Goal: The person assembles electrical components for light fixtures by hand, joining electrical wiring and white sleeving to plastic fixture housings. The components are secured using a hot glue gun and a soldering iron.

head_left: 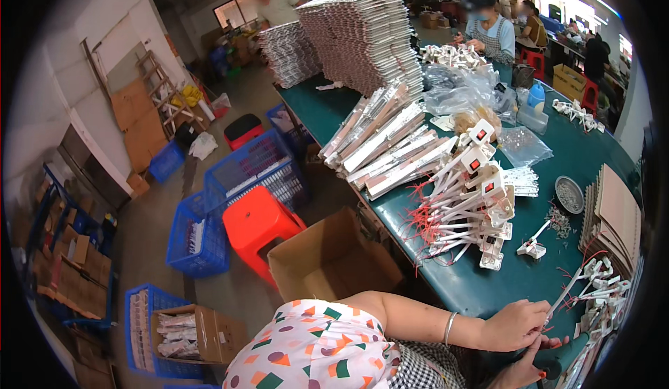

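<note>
At the green worktable, your left hand has its fingers closed around the lower end of a white plastic part with red wires, the slim piece slanting up and away from your fingertips. Your right hand sits just below the left one, close against it at the table's near edge; whether its fingers grip anything cannot be told, since most of the hand is cut off by the frame. Just beyond your fingertips lies a small cluster of the same white wired parts. Farther out from your fingers, a large heap of white switch assemblies with red wires covers the middle of the table, with a single loose white piece between that heap and your hands. A round metal dish sits beyond, beside stacked brown cardboard sheets.
</note>
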A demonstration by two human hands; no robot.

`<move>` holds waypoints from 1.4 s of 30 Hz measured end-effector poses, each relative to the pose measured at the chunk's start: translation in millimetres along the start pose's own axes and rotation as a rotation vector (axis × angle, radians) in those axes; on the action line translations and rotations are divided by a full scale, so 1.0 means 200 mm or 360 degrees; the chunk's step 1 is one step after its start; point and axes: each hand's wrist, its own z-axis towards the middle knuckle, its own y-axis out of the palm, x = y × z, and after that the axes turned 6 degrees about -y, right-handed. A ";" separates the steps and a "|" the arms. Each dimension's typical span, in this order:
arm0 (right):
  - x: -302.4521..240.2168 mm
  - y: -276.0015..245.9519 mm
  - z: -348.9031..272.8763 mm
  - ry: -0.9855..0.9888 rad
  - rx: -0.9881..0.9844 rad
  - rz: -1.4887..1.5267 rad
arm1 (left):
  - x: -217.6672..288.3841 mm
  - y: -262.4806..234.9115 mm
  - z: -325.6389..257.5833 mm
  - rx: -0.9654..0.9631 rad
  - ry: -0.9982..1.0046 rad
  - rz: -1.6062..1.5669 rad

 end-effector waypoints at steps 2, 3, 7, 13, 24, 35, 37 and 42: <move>-0.01 -0.01 0.01 0.0014 -0.0042 0.0031 | -0.01 0.02 -0.01 0.0028 -0.0011 0.0006; -0.02 0.00 0.02 0.0031 -0.0058 0.0061 | -0.02 0.03 0.00 0.0062 0.0034 0.0031; -0.01 0.01 0.03 -0.0009 0.0020 0.0182 | -0.04 0.05 0.00 0.0071 0.0121 0.0051; 0.04 0.00 0.02 0.0025 0.0039 0.0400 | -0.02 0.02 0.00 0.0014 0.0101 0.0050; -0.02 -0.05 -0.04 -0.0257 0.0137 -0.0325 | 0.00 0.01 -0.01 -0.0006 0.0117 0.0128; 0.03 -0.07 -0.11 0.0012 -0.0024 -0.0266 | 0.00 -0.01 0.01 -0.0085 0.0075 0.0166; 0.17 -0.04 -0.15 0.0171 -0.0028 0.0101 | 0.00 -0.02 0.00 -0.0020 0.0128 0.0197; 0.14 -0.05 -0.18 0.0328 -0.0053 0.0507 | 0.00 -0.02 -0.01 -0.0049 0.0152 0.0239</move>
